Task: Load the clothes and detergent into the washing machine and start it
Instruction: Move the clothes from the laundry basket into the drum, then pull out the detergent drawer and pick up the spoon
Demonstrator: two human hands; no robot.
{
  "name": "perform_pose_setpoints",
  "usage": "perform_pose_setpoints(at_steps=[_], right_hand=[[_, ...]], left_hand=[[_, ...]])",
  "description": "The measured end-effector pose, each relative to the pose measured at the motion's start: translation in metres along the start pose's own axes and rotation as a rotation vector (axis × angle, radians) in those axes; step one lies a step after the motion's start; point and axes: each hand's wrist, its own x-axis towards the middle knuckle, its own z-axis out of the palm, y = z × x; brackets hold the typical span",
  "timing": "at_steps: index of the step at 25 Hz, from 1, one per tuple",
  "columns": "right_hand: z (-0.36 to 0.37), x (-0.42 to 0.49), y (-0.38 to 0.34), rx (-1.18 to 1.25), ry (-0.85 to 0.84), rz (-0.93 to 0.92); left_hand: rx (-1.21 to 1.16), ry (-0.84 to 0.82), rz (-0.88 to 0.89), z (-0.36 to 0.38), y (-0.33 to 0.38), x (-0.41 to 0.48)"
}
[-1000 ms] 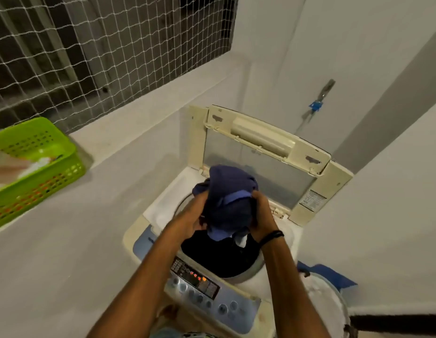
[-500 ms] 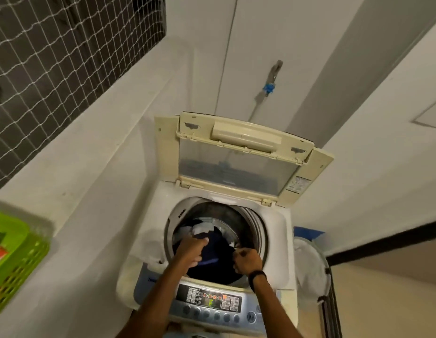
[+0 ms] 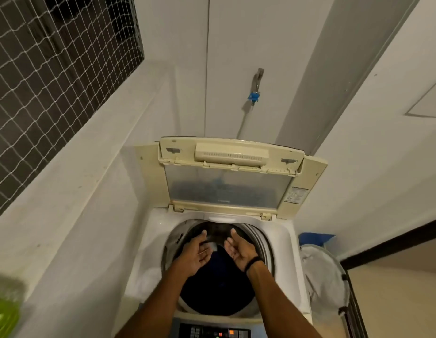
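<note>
We hold our left hand (image 3: 193, 254) and right hand (image 3: 240, 252) empty, fingers relaxed, over the cream top-loading washing machine (image 3: 289, 245); dark blue clothes (image 3: 218, 284) lie inside its drum. The lid's sticker (image 3: 295, 195) is unreadable. Grey walls (image 3: 90, 215) surround us.

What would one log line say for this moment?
left hand: open, empty | right hand: open, empty | dark clothes: in drum | lid: up

Green basket (image 3: 5, 311) (blurred), wall tap (image 3: 256, 84).
</note>
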Motion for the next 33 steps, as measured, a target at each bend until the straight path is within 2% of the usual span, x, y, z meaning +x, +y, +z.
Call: perform_pose_setpoints(at_steps=[5, 10, 17, 27, 33], right_hand=[[0.031, 0.039, -0.017, 0.125, 0.086, 0.021], [0.038, 0.069, -0.022, 0.225, 0.081, -0.011], [0.037, 0.080, -0.016, 0.240, 0.102, -0.107], [0.043, 0.066, -0.024, 0.283, 0.093, -0.133], [0.047, 0.063, -0.023, 0.281, 0.093, -0.108]], left_hand=[[-0.213, 0.020, -0.005, 0.034, 0.029, 0.033], [-0.253, 0.023, 0.021, 0.050, 0.042, 0.071], [-0.330, 0.039, 0.036, 0.061, 0.027, 0.101], [-0.250, 0.059, 0.038, 0.061, 0.021, 0.106], [-0.288, 0.038, 0.035, 0.067, 0.022, 0.103]])
